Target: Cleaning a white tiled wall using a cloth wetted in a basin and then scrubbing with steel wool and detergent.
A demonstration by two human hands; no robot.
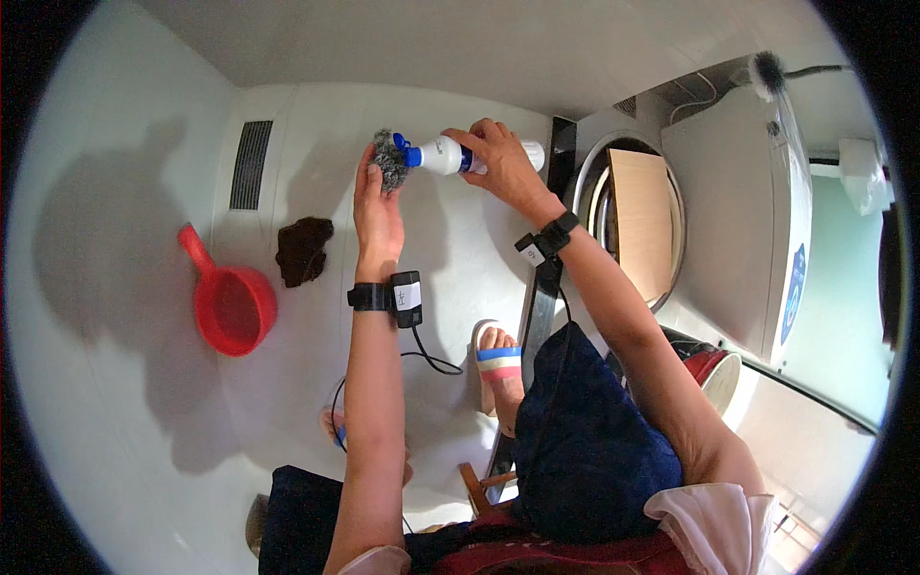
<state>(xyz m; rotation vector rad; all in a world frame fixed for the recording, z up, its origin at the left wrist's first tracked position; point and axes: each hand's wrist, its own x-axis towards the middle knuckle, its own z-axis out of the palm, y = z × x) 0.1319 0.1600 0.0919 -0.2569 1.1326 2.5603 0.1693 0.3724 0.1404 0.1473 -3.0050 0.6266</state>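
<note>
A grey scouring pad of metal wool (390,161) rests in my left hand (379,208), against the fingers. My right hand (503,162) grips a white plastic squeeze bottle (440,155) with a blue cap and a dark blue label, held on its side. The cap's lid is flipped up, and the nozzle points left, at or very near the pad. Whether liquid is flowing cannot be seen. Both wrists wear black straps with small cabled boxes.
A red plastic dipper (236,310) and a dark brown clump (304,251) lie at the left, near a floor grate (251,165). Beyond a black sill (539,316) stand a round basin holding a wooden board (640,223), a white cabinet (726,215) and a red bucket (721,377).
</note>
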